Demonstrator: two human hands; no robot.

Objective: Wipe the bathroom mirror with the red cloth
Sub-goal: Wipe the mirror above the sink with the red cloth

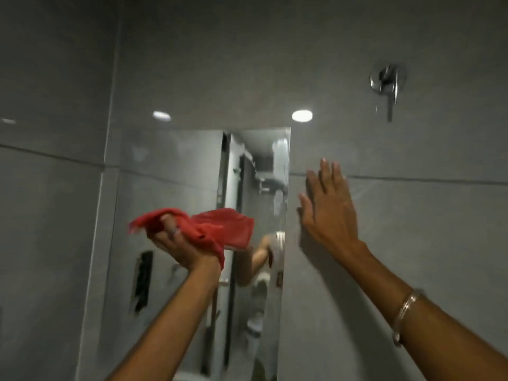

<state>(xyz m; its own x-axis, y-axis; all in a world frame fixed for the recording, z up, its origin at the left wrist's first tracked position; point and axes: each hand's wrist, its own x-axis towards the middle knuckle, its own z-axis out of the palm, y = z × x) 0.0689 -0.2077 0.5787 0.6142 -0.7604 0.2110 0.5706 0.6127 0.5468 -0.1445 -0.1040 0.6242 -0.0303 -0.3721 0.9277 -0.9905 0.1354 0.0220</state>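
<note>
Quick count first: one mirror (170,215), one red cloth (220,229), two hands, and one chrome shower valve (386,83) up high on the grey tiled wall (398,229). There are also two round light glares on the tiles just above the mirror, one ring on the left hand and one bangle (404,314) on the right wrist.

The left hand (176,246) has its fingers curled tight around a bunched part of the cloth, so it's a closed fist grip, with the rest of the fabric flopping out to the right and a bit down over the wrist. The cloth sits in front of the mirror's middle area; can't really tell if it's actually touching the glass, the shot is blurry.

The right hand (327,207) is fully spread, fingers straight and pointing up, palm flat toward the wall just beside the mirror's right edge. It's holding nothing. It looks pressed on the tile but I wouldn't swear to it.
</note>
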